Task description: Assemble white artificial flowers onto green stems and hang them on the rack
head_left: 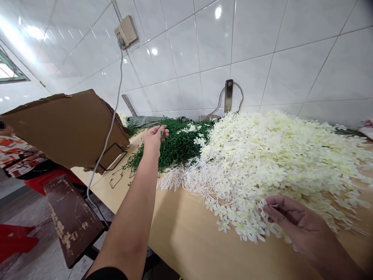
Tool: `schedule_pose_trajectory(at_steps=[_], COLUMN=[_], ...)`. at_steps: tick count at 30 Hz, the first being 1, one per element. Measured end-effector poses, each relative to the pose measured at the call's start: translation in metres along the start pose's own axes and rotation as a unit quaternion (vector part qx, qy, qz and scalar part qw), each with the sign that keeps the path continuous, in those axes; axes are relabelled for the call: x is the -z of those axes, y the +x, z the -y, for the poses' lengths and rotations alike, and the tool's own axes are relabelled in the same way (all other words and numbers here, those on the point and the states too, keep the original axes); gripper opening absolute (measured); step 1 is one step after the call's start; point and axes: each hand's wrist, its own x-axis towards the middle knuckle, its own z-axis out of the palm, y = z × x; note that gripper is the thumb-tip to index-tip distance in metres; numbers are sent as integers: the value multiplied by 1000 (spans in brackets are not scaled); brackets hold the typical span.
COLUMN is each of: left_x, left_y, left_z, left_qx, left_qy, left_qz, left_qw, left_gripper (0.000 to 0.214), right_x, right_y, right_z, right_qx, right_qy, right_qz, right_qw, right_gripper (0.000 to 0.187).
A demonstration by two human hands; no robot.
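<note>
A big heap of white artificial flowers (276,163) covers the right half of a tan tabletop (186,233). Behind it to the left lies a pile of green plastic stems (177,146). My left hand (154,138) reaches out over the green pile, its fingers pinched round a thin green stem. My right hand (287,216) rests at the near edge of the white heap, thumb and fingers pinched together on a small white flower piece.
A brown cardboard sheet (67,126) leans at the table's left end, with a grey cable (112,120) hanging from a wall socket (126,31). A white tiled wall stands behind. A dark stool (71,217) and red items sit on the floor at left.
</note>
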Motion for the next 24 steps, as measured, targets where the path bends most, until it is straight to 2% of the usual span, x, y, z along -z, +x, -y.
schedule_pose_trajectory(at_steps=[6,7,9,12,18,22,24], left_x=[-15,-19,-32,-55,-100,-115,-118], left_y=[-29,-37,-58,-96,-164,-189,-197], left_z=[-1,-1,0,3,3,0,0], left_qx=[69,84,159,240,343,381,366], left_qy=[-110,-138,-239,-304,-317,-317,-309], left_qz=[54,64,108,162,236,274,282], left_qw=[990,985,952,908,852,824,832], left_gripper=[9,9,8,6,5,5,5], right_x=[-10,-11,-14,-19,-24,-24,-24], right_y=[-10,-13,-18,-25,-29,-30,-31], right_z=[12,15,22,30,37,38,39], right_qx=[1,-5,-18,-4,52,72,77], right_qy=[53,73,111,149,157,159,173], right_qz=[-55,-48,-10,36,144,154,156], right_qw=[997,996,994,988,976,972,969], right_gripper=[26,25,22,17,11,8,8])
